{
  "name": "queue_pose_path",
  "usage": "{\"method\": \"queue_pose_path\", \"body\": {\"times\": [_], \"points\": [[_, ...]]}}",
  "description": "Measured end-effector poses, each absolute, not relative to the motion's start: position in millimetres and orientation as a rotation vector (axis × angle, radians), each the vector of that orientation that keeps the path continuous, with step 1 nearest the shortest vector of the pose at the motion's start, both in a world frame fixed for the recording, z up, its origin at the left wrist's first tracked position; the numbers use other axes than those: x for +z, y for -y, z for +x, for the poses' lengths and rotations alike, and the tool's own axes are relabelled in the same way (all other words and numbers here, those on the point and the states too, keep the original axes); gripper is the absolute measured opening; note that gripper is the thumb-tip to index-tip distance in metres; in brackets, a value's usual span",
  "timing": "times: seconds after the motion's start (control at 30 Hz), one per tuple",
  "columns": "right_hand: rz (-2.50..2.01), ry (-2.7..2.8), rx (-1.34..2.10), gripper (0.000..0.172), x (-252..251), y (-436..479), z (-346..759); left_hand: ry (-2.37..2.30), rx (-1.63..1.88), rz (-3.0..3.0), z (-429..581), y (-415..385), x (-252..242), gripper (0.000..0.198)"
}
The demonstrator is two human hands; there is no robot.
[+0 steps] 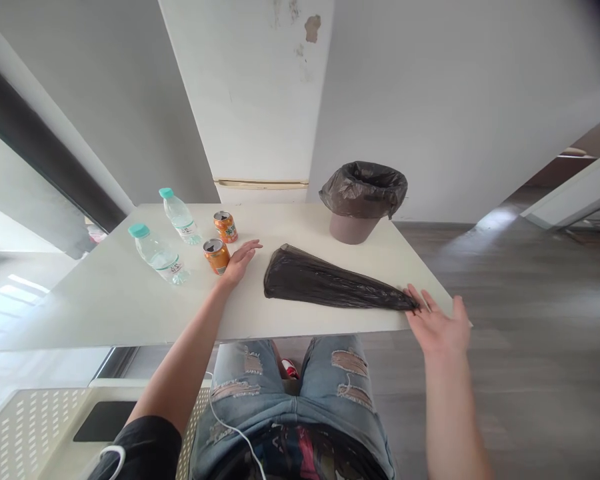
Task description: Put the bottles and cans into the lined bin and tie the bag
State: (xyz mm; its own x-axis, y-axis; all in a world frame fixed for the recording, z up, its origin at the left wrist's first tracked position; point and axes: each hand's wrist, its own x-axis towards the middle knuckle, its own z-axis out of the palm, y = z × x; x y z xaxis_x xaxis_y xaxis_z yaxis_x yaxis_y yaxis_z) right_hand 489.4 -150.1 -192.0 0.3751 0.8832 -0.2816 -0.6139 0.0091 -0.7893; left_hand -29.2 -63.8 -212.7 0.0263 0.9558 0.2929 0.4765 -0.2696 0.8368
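Observation:
A black plastic bag (330, 280) lies flat on the white table, wide at its left end and gathered to a narrow point at its right. My right hand (440, 327) is palm up with fingers spread at the table's right edge, its fingertips touching the bag's narrow end. Resting beside the front orange can (217, 256), my left hand (241, 260) has its fingers stretched out and holds nothing. A second orange can (225, 227) stands just behind the first.
Two clear bottles with teal caps, the nearer bottle (157, 253) and the farther bottle (180, 217), stand left of the cans. A brown trash bin (353, 229) lined with a dark bag stands at the back right. Behind the table is a white fridge (260, 100).

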Motion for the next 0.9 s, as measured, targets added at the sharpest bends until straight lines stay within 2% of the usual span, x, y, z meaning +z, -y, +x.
{"method": "queue_pose_path", "body": {"times": [0.07, 0.17, 0.3, 0.4, 0.5, 0.57, 0.73, 0.9], "points": [[-1.009, 0.272, 1.168, 0.048, -200.2, 143.7, 471.7, -1.456, 1.181, 1.795, -29.2, 63.2, -213.6, 0.049], [-1.034, 0.177, 1.058, 0.023, -212.4, 133.9, 443.3, -1.452, 1.136, 1.868, -26.6, 63.5, -214.0, 0.048], [-1.113, 0.201, 1.096, 0.041, -217.1, 129.9, 427.3, -1.428, 0.969, 2.063, -19.5, 65.2, -213.1, 0.045], [-1.111, 0.257, 1.142, 0.030, -207.4, 130.3, 440.7, -1.412, 0.877, 2.169, -16.9, 64.8, -215.1, 0.043], [-0.938, 0.349, 1.051, 0.016, -193.9, 127.6, 459.7, -1.409, 0.834, 2.218, -18.6, 63.1, -220.0, 0.042], [-0.880, 0.379, 1.022, 0.020, -190.2, 124.5, 462.2, -1.404, 0.819, 2.231, -20.0, 62.4, -222.6, 0.043], [-1.004, 0.308, 1.261, 0.026, -204.3, 113.4, 428.3, -1.379, 0.823, 2.253, -16.2, 66.0, -218.2, 0.044], [-1.092, 0.178, 1.068, 0.028, -216.9, 91.0, 410.2, -1.256, 0.683, 2.413, -4.9, 74.3, -207.5, 0.050]]}}
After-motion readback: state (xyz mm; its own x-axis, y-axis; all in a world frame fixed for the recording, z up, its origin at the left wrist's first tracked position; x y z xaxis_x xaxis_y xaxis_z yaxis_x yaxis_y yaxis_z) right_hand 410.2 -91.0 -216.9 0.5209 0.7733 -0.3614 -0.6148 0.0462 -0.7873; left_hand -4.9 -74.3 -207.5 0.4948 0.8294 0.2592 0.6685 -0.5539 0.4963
